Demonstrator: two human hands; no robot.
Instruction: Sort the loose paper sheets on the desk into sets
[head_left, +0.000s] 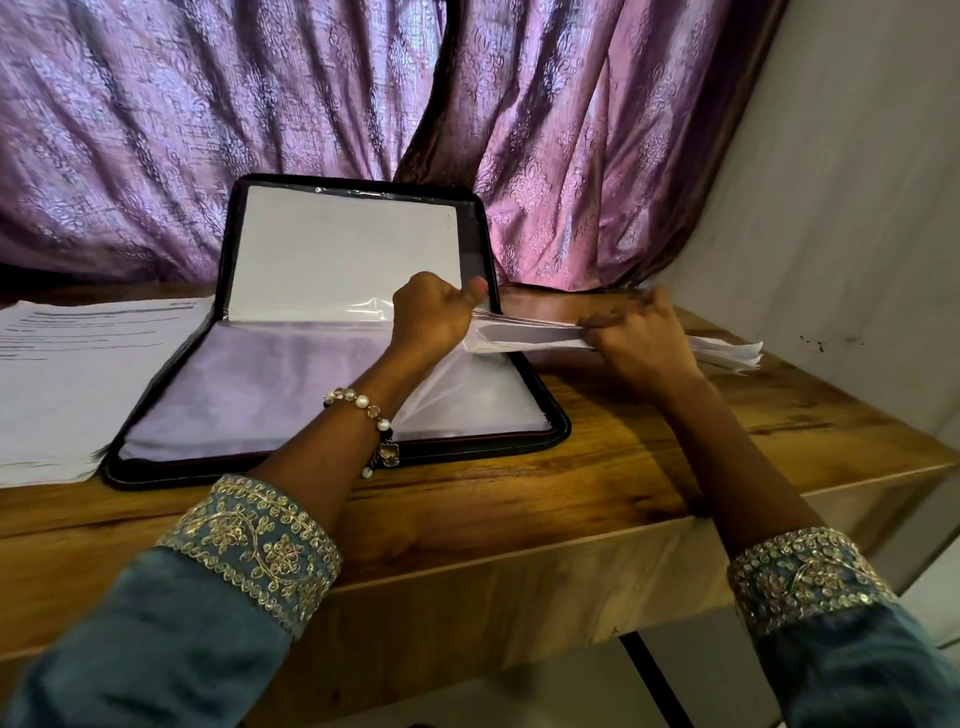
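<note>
— Lying between the two hands, a bundle of white paper sheets (524, 335) is held off the wooden desk (597, 467), just right of the open folder (332, 364). How is it gripped?

— The left end of the bundle is pinched by the left hand (431, 317); its fingers (415, 291) are curled into a fist over the sheets, with the thumb pressed on top. The middle of the bundle is clamped by the right hand (641, 340), whose fingers (605, 338) are curled round the near edge. The far ends of the sheets are fanned out unevenly past that hand, toward the wall.

— And the rest of the paper?

— A second stack of printed sheets (78, 374) is laid flat at the left of the desk, partly tucked under the folder's edge. Lines of text are seen on its top page, too blurred to be read.

— What is the folder made of?

— A black zip-edged rectangular case with rounded corners is seen, filled with clear, glossy plastic sleeves; its lid is propped upright against a shiny mauve patterned curtain (156, 130), and a white sheet is held in the upright sleeve. The desk is warm, streaked woodgrain. A bead bracelet (363, 410) is worn on the left wrist, and blue sleeves (208, 623) are trimmed with gold embroidery.
</note>
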